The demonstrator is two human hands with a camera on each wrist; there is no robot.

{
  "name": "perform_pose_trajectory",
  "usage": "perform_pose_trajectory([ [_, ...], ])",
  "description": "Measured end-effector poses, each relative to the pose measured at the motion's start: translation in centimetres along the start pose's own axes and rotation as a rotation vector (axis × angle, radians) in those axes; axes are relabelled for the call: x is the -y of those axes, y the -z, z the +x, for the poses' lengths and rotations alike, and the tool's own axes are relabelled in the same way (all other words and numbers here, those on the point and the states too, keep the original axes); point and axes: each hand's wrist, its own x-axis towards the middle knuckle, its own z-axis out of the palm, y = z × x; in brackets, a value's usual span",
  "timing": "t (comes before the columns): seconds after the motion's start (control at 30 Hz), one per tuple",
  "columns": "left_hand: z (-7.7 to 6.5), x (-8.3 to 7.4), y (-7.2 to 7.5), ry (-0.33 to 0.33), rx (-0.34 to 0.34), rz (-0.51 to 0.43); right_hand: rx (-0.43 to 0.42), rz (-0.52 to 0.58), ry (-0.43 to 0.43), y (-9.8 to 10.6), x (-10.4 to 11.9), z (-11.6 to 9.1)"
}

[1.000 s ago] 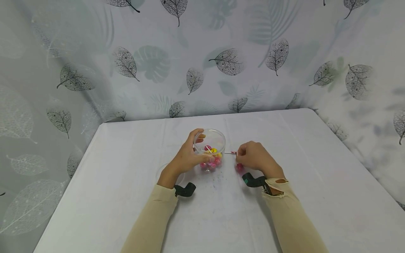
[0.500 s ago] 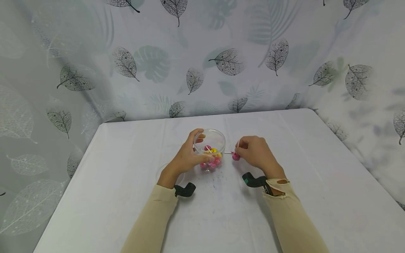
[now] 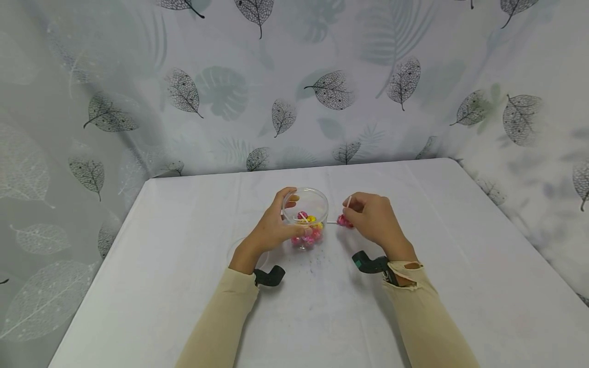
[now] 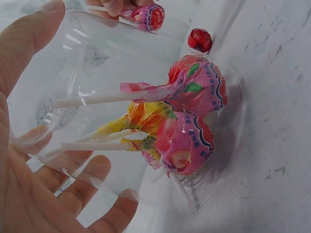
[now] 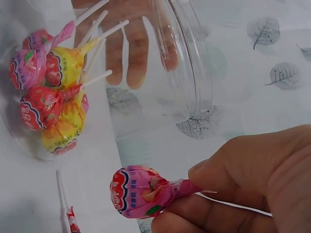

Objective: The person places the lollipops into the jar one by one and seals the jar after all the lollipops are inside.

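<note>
My left hand (image 3: 269,227) grips a clear round jar (image 3: 322,202) from its left side, thumb in front and fingers behind. Several wrapped lollipops, pink, yellow and red, lie in the jar; a red lollipop (image 5: 41,108) shows near its wall, and most sticks point toward the mouth. To the right of the jar, my right hand (image 3: 375,217) pinches a pink-wrapped lollipop (image 5: 138,191) just behind its head, with the head hanging below the fingers and the white stick (image 3: 349,201) rising above them.
A red lollipop (image 4: 199,40) lies on the table just right of the jar, its stick (image 5: 61,194) toward the jar. Under my left wrist lies a clear round lid-like piece (image 3: 228,250). A leaf-patterned cloth (image 3: 294,76) hangs behind the white table (image 3: 313,317).
My right hand has moved forward and up beside the jar, and the pink lollipop has come with it. The left hand and the jar have stayed in place.
</note>
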Motion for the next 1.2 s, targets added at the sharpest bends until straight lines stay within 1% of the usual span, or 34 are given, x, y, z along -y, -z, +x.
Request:
perform_pose_trajectory([
  [0.33, 0.1, 0.1, 0.0, 0.010, -0.002, -0.007, -0.070, 0.059, 0.030, 0.1, 0.4, -0.1],
  [0.53, 0.1, 0.2, 0.0, 0.010, -0.004, -0.003, -0.106, 0.069, 0.055, 0.1, 0.6, -0.2],
  [0.87, 0.2, 0.5, 0.0, 0.012, -0.012, 0.005, -0.134, 0.101, 0.084, 0.3, 0.8, -0.1],
  [1.03, 0.2, 0.4, 0.0, 0.009, -0.012, 0.001, -0.177, 0.122, 0.107, 0.3, 1.0, -0.1],
  [1.2, 0.2, 0.4, 0.0, 0.002, -0.008, -0.006, -0.218, 0.157, 0.099, 0.4, 1.4, -0.2],
])
